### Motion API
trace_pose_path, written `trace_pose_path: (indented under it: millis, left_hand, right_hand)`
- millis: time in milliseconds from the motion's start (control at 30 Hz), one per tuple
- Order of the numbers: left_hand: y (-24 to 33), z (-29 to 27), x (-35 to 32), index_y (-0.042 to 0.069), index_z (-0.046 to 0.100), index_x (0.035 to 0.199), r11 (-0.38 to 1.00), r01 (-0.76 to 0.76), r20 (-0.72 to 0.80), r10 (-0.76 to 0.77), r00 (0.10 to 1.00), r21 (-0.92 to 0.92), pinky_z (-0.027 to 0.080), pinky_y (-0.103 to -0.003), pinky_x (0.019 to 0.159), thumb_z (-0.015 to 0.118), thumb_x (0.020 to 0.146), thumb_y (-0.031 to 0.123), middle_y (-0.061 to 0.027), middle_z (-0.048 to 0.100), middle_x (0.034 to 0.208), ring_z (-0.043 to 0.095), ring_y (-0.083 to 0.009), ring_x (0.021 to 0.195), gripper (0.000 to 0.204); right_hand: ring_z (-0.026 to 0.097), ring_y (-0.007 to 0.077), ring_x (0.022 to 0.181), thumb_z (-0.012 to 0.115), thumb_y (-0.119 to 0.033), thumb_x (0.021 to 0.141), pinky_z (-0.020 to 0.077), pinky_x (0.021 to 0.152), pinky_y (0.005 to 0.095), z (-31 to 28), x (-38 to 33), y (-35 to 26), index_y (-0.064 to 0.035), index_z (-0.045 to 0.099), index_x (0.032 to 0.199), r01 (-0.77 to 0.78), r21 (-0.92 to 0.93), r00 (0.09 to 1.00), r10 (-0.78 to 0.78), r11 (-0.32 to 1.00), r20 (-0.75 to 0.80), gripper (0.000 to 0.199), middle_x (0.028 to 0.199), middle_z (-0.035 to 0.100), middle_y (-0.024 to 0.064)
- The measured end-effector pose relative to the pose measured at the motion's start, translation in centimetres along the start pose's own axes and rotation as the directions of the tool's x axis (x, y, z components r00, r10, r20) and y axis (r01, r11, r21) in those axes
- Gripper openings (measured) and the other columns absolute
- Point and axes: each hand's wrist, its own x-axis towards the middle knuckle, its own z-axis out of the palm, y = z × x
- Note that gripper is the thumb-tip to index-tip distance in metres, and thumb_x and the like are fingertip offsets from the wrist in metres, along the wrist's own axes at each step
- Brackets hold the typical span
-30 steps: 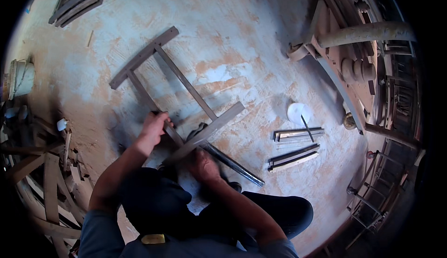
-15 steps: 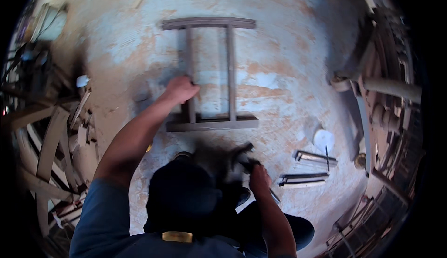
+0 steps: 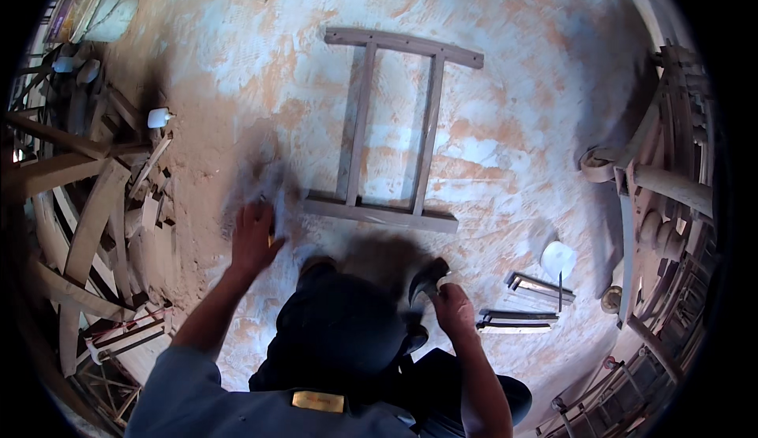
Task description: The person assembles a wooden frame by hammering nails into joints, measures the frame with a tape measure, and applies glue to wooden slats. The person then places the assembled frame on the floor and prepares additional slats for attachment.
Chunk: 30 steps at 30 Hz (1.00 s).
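A dark wooden frame (image 3: 361, 122), made of two end rails joined by two long bars, lies on the floor in front of me. My right hand (image 3: 454, 309) grips a hammer (image 3: 425, 281) near its dark head, low beside my knee. Left of the frame, my left hand (image 3: 254, 238) reaches down to the floor with its fingers apart. A small yellow thing (image 3: 272, 240) shows beside the thumb, mostly hidden by the hand; its kind is unclear.
Dark narrow strips of wood (image 3: 517, 317) lie to my right, near a round white lid-like disc (image 3: 558, 259) with a thin dark rod across it. Wood offcuts (image 3: 95, 240) pile up on the left, below a white bucket (image 3: 114, 13). Timber and turned pieces (image 3: 659, 233) line the right side.
My left hand has let go of the frame's left bar and moved down and left to the yellow thing. The hammer stays in my right hand. The whole view has shifted and turned slightly.
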Motion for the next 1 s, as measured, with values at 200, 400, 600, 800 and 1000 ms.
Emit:
trace_pose_path:
  millis: [200,400,600,800,1000]
  left_hand:
    - [-1.3,3.9,-3.6,0.008,0.045,0.136,0.982,0.165,0.012,-0.164,0.986,-0.093,0.042,-0.049,0.1,0.083,0.068,0.02,-0.0227,0.041,0.136,0.038,-0.0427,0.126,0.079]
    - [-3.9,2.5,-3.2,0.005,0.051,0.128,0.793,0.354,0.241,-0.266,0.933,-0.497,0.052,-0.045,0.086,0.069,0.077,0.019,-0.0199,0.057,0.115,0.059,-0.0368,0.1,0.056]
    - [1.6,-2.8,-1.5,0.004,0.057,0.121,-0.285,0.643,0.588,0.26,0.766,-0.711,0.057,-0.039,0.077,0.065,0.088,0.026,-0.011,0.063,0.105,0.063,-0.0219,0.093,0.041]
    - [8.9,-4.4,1.6,0.004,0.04,0.145,0.233,0.495,0.546,0.41,0.73,-0.837,0.041,-0.03,0.103,0.064,0.09,0.015,-0.0158,0.056,0.129,0.054,-0.0195,0.119,0.061]
    - [10.2,-4.7,1.9,0.004,0.032,0.149,0.438,0.17,0.384,0.462,0.8,-0.882,0.034,-0.035,0.11,0.065,0.086,0.014,-0.0192,0.046,0.138,0.045,-0.0269,0.129,0.072]
  right_hand:
    - [0.062,0.0384,0.091,0.067,-0.022,0.085,0.0507,0.078,0.0454,-0.6,0.9,-4.4,-0.0045,0.061,0.097,0.013,0.114,1.0,-0.015,0.993,0.016,0.022,0.095,0.064,0.0171]
    - [0.065,0.034,0.088,0.067,-0.023,0.085,0.0516,0.077,0.0414,-2.1,1.9,-8.2,-0.0015,0.065,0.093,-0.044,0.301,0.998,0.026,0.953,0.063,0.023,0.093,0.065,0.0151]
    - [0.063,0.0119,0.082,0.061,-0.026,0.092,0.0498,0.075,0.0278,-1.5,4.5,-12.8,-0.0024,0.066,0.114,-0.048,0.563,0.939,-0.155,0.825,0.308,0.032,0.091,0.069,0.0065]
    - [0.064,0.022,0.091,0.054,-0.033,0.096,0.0485,0.084,0.0327,-2.7,6.5,-20.4,-0.0019,0.062,0.123,-0.224,0.54,0.858,-0.098,0.812,0.504,0.042,0.102,0.068,0.0162]
    - [0.064,0.02,0.092,0.058,-0.029,0.094,0.0488,0.086,0.0327,-0.3,7.6,-18.2,0.0002,0.061,0.121,-0.156,0.477,0.818,-0.158,0.865,0.553,0.039,0.102,0.068,0.0117]
